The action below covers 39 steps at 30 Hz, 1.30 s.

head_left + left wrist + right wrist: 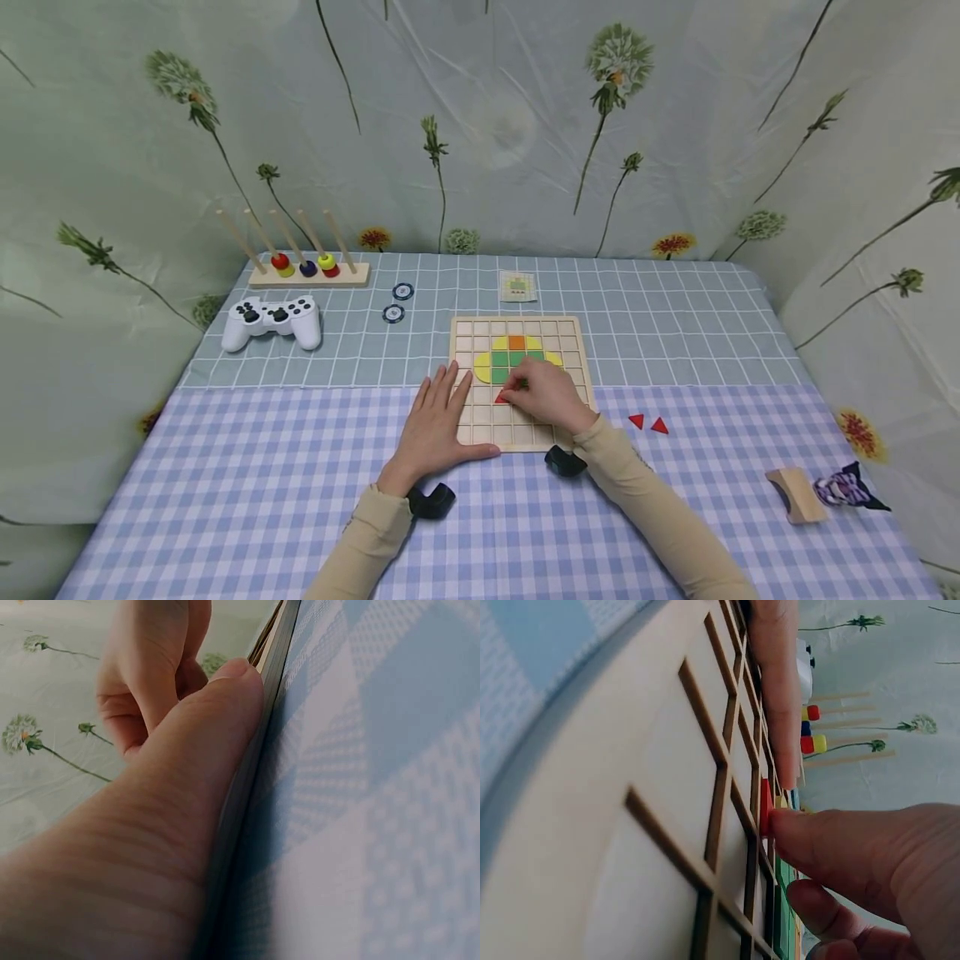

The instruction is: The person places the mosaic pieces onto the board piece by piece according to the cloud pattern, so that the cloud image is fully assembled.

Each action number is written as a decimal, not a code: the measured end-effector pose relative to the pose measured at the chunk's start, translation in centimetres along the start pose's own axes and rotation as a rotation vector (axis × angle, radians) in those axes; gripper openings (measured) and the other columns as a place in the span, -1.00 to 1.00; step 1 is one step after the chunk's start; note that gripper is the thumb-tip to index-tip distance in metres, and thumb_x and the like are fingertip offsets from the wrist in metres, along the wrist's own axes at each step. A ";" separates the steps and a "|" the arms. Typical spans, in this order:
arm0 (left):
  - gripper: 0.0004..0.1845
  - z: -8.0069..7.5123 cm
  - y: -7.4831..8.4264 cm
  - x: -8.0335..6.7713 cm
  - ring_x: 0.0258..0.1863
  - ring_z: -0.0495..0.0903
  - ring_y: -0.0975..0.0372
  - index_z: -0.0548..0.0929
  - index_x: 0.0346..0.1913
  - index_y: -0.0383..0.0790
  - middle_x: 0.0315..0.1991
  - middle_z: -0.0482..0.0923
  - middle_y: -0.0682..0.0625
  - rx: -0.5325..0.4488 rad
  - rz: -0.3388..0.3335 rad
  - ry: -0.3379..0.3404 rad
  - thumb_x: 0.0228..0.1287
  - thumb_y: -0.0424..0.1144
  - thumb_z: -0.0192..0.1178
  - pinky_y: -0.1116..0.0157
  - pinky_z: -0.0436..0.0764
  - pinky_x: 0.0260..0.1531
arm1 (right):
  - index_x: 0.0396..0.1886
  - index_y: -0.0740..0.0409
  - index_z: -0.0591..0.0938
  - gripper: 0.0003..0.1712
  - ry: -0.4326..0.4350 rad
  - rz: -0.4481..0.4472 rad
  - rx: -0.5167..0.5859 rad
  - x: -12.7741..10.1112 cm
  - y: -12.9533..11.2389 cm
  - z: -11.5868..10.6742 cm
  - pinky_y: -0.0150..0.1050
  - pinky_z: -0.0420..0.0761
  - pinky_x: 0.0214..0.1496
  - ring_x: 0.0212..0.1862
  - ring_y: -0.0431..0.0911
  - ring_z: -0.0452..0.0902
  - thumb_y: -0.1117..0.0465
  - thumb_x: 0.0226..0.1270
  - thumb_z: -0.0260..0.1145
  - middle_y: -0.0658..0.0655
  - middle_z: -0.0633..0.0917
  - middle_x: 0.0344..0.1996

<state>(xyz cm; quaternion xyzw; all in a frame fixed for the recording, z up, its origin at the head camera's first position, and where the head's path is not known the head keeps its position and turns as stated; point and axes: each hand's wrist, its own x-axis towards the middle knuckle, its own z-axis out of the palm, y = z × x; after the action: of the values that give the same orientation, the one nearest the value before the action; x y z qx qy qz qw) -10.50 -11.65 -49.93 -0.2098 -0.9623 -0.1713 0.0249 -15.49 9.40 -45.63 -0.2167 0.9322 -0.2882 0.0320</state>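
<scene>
One red triangle (501, 397) sits pinched under the right hand (542, 393) fingertips, over a cell of the wooden grid board (517, 433) — left hand (437, 421) flat beside, steadying. Tilted, the piece could jam on a divider.

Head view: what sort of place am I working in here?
Probably a staged tabletop play corner: a checked tablecloth, a floral sheet hung all round as backdrop, and toys such as a wooden puzzle board and a game controller.
</scene>
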 end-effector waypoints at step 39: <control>0.28 -0.1 -0.2 0.0 0.46 -0.31 0.07 -0.04 0.51 -0.17 0.51 -0.22 -0.14 -0.023 -0.020 -0.034 -0.16 0.62 0.03 0.15 -0.34 0.38 | -0.44 0.05 0.68 -0.85 -0.081 0.251 -0.027 -10.6 10.4 -9.2 -0.24 0.36 -0.47 -0.51 -0.14 0.33 0.23 0.00 0.52 -0.05 0.57 -0.48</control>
<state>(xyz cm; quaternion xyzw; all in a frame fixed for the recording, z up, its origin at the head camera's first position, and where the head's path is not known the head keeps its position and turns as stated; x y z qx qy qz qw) -10.60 -11.80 -49.86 -0.2032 -0.9626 -0.1791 0.0041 -11.61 26.41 -44.40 -0.1100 0.9537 -0.2606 0.1027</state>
